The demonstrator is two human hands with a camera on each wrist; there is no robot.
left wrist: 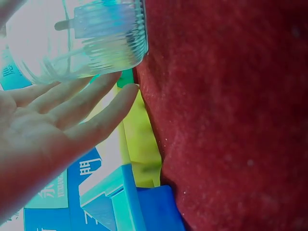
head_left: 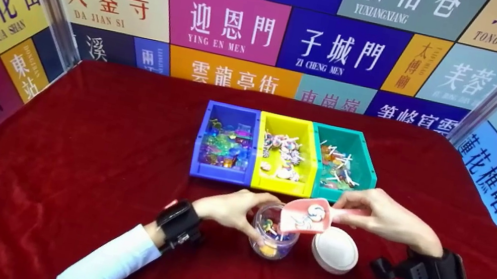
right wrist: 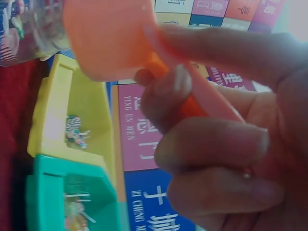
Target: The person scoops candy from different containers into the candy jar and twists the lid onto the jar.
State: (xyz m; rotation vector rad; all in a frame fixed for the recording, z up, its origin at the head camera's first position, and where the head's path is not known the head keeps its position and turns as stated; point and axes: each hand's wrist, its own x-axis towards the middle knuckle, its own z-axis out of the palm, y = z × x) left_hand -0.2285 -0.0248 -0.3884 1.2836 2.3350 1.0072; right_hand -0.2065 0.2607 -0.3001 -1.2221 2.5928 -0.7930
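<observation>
A clear plastic jar (head_left: 273,236) stands on the red cloth with small colourful pieces inside. My left hand (head_left: 233,211) holds it from the left, thumb in front and fingers behind; the left wrist view shows those fingers (left wrist: 96,103) along the jar's ribbed side. Over the jar's open mouth, a pink scoop (head_left: 293,208) tilts down to the left. Swirl-patterned lollipops (head_left: 316,213) lie in its bowl. My right hand (head_left: 380,216) grips the scoop's handle (right wrist: 207,94), fingers curled round it. Right of the jar, a round white lid (head_left: 335,249) rests on the cloth.
Behind the hands three joined bins stand in a row. The blue bin (head_left: 222,174) holds translucent colourful pieces, the yellow bin (head_left: 282,186) swirl lollipops, and the green bin (head_left: 366,168) lollipops with white sticks. Panels with printed place names (head_left: 225,23) surround the table.
</observation>
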